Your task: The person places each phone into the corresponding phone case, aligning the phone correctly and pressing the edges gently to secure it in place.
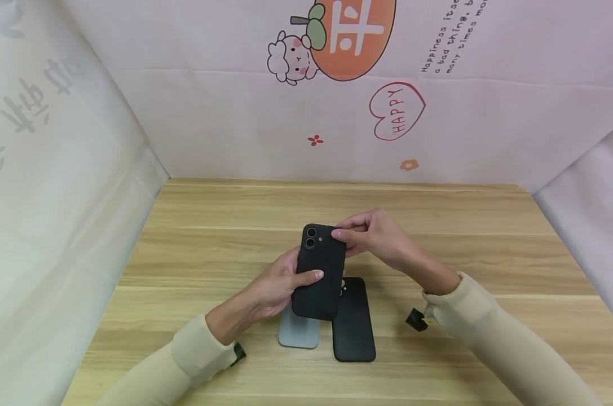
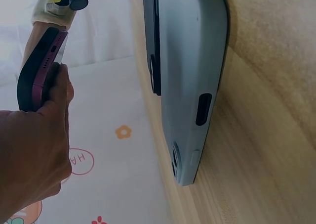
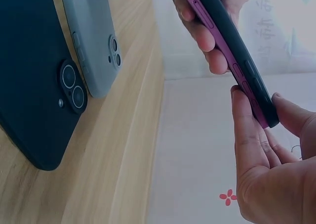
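Note:
A pink-purple phone point(image 3: 224, 48) is held up over the table, with a black phone case point(image 1: 316, 254) against its back. The phone's coloured edge shows beside the case in both wrist views. My left hand point(image 1: 278, 282) grips the lower half, thumb across the case's back and fingers behind. At the top right corner, my right hand point(image 1: 374, 234) pinches phone and case, thumb on the case and fingers on the other face. Whether the case sits fully on the phone all round, I cannot tell. Beneath lie a grey-blue phone case point(image 1: 298, 334) and another black phone case point(image 1: 354, 327), camera ends away from me.
The wooden table point(image 1: 210, 225) carries the two lying cases close together near its front middle. Printed white cloth point(image 1: 235, 124) hangs behind it and at both sides. A small black device point(image 1: 416, 320) is at the right cuff, and another point(image 1: 238, 354) at the left.

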Demonstrator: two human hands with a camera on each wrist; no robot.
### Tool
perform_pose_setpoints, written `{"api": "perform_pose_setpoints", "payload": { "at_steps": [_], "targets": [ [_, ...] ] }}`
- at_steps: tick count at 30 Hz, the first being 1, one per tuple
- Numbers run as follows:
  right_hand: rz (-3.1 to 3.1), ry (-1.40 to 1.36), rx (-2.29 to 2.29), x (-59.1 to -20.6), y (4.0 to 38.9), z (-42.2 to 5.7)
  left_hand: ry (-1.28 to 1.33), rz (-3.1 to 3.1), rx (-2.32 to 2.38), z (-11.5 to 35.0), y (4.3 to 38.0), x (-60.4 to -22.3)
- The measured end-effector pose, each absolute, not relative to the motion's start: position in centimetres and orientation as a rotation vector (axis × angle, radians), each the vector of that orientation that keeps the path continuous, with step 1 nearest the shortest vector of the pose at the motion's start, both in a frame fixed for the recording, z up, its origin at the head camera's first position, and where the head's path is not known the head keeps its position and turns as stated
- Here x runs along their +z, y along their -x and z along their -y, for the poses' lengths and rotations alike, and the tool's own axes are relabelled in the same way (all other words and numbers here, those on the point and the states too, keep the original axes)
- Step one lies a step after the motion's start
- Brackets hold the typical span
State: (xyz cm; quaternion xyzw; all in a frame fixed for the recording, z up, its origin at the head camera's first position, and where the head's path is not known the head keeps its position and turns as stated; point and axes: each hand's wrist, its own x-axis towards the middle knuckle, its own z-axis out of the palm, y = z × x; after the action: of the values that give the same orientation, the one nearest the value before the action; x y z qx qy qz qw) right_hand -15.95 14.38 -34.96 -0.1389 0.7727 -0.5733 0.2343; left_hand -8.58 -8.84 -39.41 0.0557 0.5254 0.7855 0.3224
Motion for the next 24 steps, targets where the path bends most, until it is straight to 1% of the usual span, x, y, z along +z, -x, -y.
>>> {"api": "perform_pose_setpoints", "payload": {
  "at_steps": [5, 13, 20, 24],
  "targets": [
    [-2.11, 0.39, -1.588, -34.82, 15.83, -14.39, -0.151, -1.363, 2.067, 8.75, 8.44, -39.48],
    [-2.081, 0.449, -1.626, -35.15, 15.89, -14.68, -0.275, -1.306, 2.062, 8.76, 8.49, -39.55],
    [-2.055, 0.443, -1.636, -35.05, 15.78, -14.7, -0.2, -1.384, 2.025, 8.74, 8.48, -39.37],
    [-2.059, 0.447, -1.639, -34.89, 15.69, -14.65, -0.205, -1.483, 1.97, 8.91, 8.68, -39.11]
  ]
}}
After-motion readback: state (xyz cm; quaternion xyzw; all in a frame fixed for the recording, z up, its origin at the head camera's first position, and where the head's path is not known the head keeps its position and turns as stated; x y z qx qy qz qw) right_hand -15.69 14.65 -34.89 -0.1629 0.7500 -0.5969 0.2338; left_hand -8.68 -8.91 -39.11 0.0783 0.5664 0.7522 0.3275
